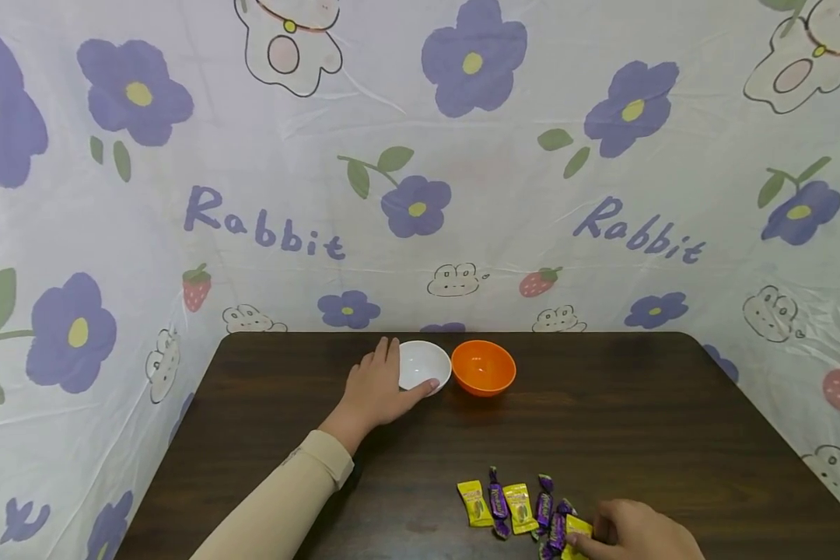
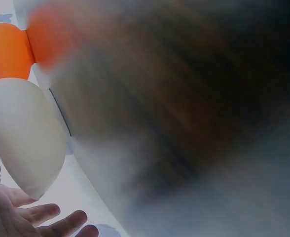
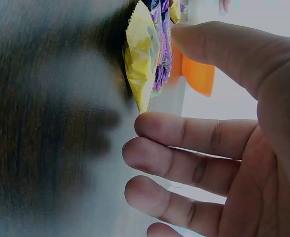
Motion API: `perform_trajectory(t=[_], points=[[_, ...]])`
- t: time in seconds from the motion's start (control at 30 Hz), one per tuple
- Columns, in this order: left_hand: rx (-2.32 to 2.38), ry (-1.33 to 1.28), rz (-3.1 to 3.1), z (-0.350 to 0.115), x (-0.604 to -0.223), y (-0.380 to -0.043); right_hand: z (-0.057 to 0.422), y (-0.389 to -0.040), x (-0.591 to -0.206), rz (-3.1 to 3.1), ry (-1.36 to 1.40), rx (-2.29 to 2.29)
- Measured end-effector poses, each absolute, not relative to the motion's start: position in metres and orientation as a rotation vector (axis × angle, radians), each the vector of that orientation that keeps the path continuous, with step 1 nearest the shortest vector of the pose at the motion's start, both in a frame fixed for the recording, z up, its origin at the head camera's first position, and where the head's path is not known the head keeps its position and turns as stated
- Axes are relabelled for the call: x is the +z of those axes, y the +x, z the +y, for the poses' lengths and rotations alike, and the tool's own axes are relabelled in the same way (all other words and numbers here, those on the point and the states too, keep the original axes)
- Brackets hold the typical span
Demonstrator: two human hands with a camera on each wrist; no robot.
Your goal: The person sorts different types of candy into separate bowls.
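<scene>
In the head view, my left hand [image 1: 374, 389] is at the left side of a white bowl [image 1: 420, 362], its thumb along the near rim. The left wrist view shows the fingers [image 2: 63, 225] loosely extended beside the tilted-looking white bowl [image 2: 26, 131]. Near the table's front edge, my right hand [image 1: 640, 533] reaches down over a yellow-wrapped candy [image 1: 578, 529] at the right end of a row. The right wrist view has the index fingertip at the lower tip of this yellow candy [image 3: 141, 54], with the thumb [image 3: 209, 44] apart on the other side.
An orange bowl [image 1: 484, 369] stands against the right side of the white bowl. Purple twist-wrapped candies [image 1: 498, 502] and more yellow-wrapped candies [image 1: 475, 504] make up the row on the dark wooden table [image 1: 672, 435]. A printed curtain [image 1: 504, 179] hangs behind the table.
</scene>
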State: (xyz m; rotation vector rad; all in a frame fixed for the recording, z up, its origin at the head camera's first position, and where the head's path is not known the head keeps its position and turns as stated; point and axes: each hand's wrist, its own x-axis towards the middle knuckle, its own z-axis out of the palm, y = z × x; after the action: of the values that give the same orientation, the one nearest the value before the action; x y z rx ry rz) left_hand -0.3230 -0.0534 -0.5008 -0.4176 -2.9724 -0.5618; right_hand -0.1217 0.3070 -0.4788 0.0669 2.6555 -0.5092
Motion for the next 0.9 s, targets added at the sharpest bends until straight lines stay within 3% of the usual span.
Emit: perform_trajectory(t=[0.9], points=[[-0.548, -0.442, -3.005, -0.039, -0.502, -0.328, 0.305, -0.127, -0.485, 2.668, 0.044, -0.485]])
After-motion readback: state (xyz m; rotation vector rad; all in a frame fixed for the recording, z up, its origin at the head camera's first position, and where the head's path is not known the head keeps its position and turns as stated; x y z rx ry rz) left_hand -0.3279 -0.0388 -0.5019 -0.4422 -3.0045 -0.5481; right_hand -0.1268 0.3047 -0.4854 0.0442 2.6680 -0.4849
